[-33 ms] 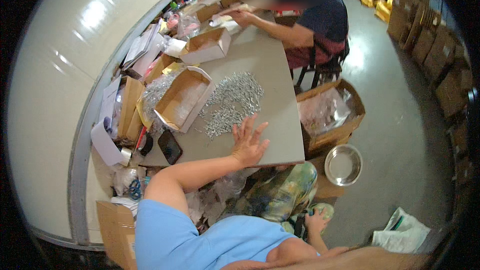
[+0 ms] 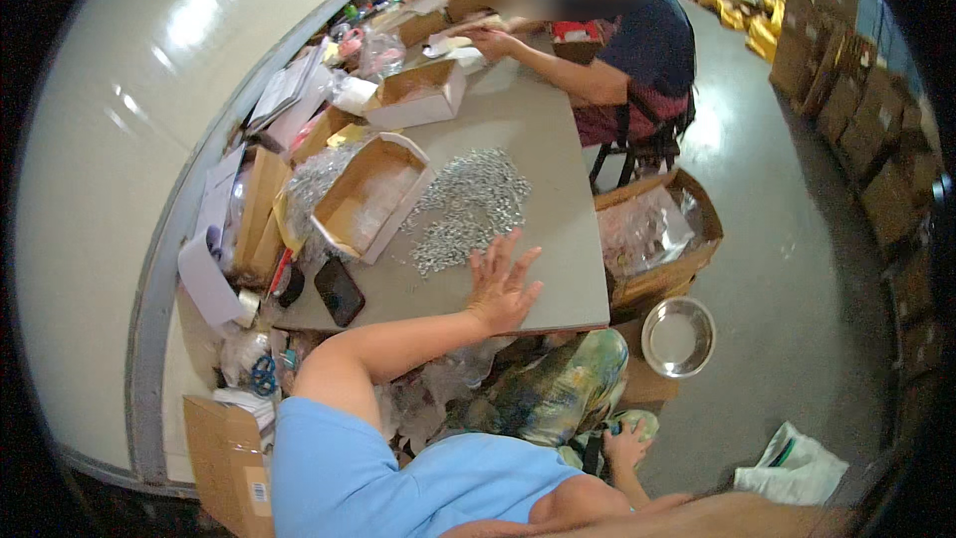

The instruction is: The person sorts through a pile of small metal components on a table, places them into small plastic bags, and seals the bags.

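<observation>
My left hand (image 2: 503, 284) lies on the grey table (image 2: 558, 259) with its fingers spread. Its fingertips are at the near edge of a loose pile of small silvery metal pieces (image 2: 468, 204), too small to name exactly. Nothing shows in its grasp. Low on the right, my right hand (image 2: 625, 446) rests on my patterned trouser leg near the knee, fingers apart; a small dark blue spot shows beside them, which I cannot make out. Left of the pile stands an open cardboard tray (image 2: 344, 229) holding clear plastic bags. A black phone (image 2: 340, 292) lies nearer me.
Another person (image 2: 647, 50) sits at the far end, hands over the table. A second open box (image 2: 418, 100) and plastic-wrapped clutter line the left side. Right of the table are a carton of plastic bags (image 2: 662, 279) and a round metal bowl (image 2: 679, 337). Blue scissors (image 2: 263, 376) lie lower left.
The view has shifted slightly. My left hand stays spread beside the pile and my right hand stays on my leg. More of a red thing in a box shows beside the other person.
</observation>
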